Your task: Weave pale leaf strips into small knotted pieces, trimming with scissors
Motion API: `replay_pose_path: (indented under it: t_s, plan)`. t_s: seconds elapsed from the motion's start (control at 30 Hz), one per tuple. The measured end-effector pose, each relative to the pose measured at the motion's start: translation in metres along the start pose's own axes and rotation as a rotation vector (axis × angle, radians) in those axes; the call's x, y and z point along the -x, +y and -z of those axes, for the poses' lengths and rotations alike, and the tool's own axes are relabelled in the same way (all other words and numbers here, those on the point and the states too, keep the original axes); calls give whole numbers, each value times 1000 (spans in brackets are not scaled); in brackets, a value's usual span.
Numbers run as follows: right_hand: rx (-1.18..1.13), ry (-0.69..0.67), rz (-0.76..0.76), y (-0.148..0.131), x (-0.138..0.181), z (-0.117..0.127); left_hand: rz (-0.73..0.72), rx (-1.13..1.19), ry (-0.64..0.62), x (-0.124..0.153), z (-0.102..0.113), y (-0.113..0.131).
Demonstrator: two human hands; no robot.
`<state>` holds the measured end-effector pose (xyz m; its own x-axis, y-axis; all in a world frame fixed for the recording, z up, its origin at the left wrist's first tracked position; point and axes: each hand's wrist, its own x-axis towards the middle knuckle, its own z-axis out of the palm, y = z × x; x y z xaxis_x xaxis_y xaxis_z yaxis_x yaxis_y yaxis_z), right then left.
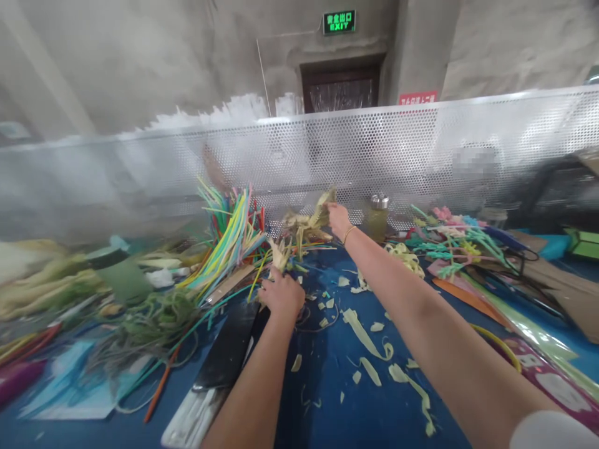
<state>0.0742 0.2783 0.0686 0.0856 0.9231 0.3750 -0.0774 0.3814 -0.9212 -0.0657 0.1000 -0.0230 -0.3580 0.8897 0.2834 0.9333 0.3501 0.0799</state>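
My left hand [283, 294] is closed at the base of a pale, dry husk-like piece [279, 254], which sticks up beyond the fingers. Farther back, my right hand [337, 218] pinches a larger yellowish-green dried husk-like piece [322, 212] and holds it near the perforated screen. Crumpled brownish husk-like material [297, 224] lies between and behind the two hands. Below them, pale cut scraps and curled strips [362, 333] are scattered over the blue tabletop [322, 386]. Motion blur hides the exact finger contact.
A bundle of coloured fuzzy stems [231, 234] stands left of my hands. A lidded bottle [378, 218] stands by the perforated metal screen [262, 156]. Pastel fuzzy-stem pieces [461, 243] lie right. A black phone-like slab [226, 349] and tangled green strands [156, 318] lie left.
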Motion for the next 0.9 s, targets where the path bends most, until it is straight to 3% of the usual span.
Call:
replay_pose_path:
  t_s: [0.17,0.3,0.37,0.5,0.67,0.8,0.9]
  plan:
    - [-119,157,-115,-20,14,51,-12,-6,-3,-1,1,-13]
    - [-299,146,-138,-36,56,88,-167,30,159,9,13,-7]
    - [-396,110,-127,-49,74,98,-198,104,174,16,26,2]
    - [-433,91,-18,-82,94,105,-240,242,132,30,47,18]
    - [-406,108,134,-112,120,98,-293,285,-70,37,39,21]
    - [-366,81,150,-106,152,98,-119,517,-36,19,35,15]
    - [-257,135,137,-89,169,107,-83,611,-28,1,50,8]
